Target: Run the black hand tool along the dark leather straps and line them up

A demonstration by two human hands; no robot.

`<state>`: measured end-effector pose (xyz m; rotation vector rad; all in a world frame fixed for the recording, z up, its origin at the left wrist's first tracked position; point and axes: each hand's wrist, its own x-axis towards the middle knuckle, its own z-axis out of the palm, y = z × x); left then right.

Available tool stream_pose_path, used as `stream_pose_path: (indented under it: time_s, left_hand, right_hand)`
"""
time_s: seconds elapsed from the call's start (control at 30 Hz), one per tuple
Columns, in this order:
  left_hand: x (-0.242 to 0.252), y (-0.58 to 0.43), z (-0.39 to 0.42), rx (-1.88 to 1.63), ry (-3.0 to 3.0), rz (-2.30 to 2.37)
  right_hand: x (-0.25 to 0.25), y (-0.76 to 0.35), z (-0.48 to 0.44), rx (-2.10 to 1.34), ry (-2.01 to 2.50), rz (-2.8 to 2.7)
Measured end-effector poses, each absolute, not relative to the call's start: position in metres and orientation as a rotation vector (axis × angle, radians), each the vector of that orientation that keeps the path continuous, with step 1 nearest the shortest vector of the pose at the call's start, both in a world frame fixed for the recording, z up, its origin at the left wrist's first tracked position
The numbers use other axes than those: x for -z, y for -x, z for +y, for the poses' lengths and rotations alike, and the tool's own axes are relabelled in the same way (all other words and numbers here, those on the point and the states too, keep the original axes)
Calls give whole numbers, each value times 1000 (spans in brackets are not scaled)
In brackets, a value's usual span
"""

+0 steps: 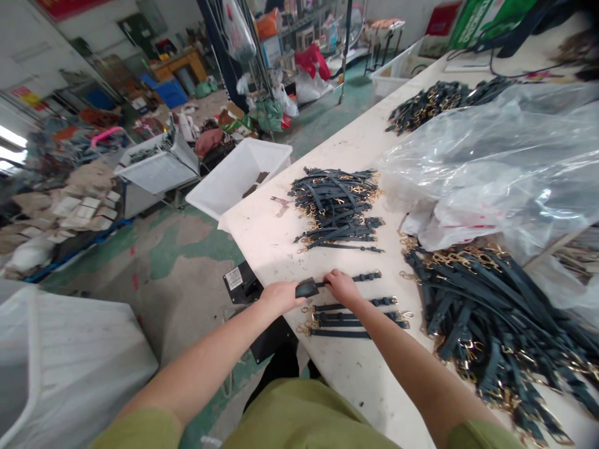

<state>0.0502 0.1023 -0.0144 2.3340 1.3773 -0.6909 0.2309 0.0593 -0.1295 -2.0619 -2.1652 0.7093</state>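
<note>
My left hand point(281, 297) is closed on a short, wide, dark flat piece point(307, 287) whose exact kind I cannot make out. Just right of it, my right hand point(341, 285) has its fingers closed on a narrow dark strap point(369, 276). The strap's far end runs out to the right over the white table and has a small gold-coloured fitting. Whether the strap joins the wide piece is hard to tell. Below my hands lie several similar straps point(344, 333) with gold-coloured clasps, roughly parallel.
Beyond my hands sits a pile of dark straps point(334, 199), with pliers point(281, 201) to its left. A larger heap point(496, 305) covers the right side beside clear plastic sheeting point(505, 149). A white bin point(210, 181) stands by the table's point(262, 221) left edge.
</note>
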Motion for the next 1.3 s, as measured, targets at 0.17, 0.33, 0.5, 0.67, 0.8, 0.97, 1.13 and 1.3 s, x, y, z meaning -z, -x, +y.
stream_pose_path:
  time_s: [0.17,0.33,0.5,0.67,0.8,0.97,1.13,1.3]
  left_hand:
    - [12,-48,99,693,-2290,1354]
    - [-9,-2,89,577,-2272,1421]
    - [-15,12,72,614,-2241,1404]
    - [6,-32,77,642,-2245,1376]
    - [12,-42,83,678,-2242,1396]
    - [8,-36,81,658,-2296,1378]
    - [0,-30,88,576,-2202,1413]
    - [-12,6,95,470,-2079,1496]
  right_hand:
    - [126,-230,63,-705,2062,-2177]
    - [118,-227,52,-535,2018,-2302]
    - [121,-226,30,-603,1963,-2332]
    - [126,-228,27,-701,2023,-2198]
    - [127,-227,30,-715,2032,-2183]
    - [127,-225,28,-652,2029,-2165]
    - [124,-226,18,-669,2009,-2266]
    - [115,-243,55,-683,1982,-2273]
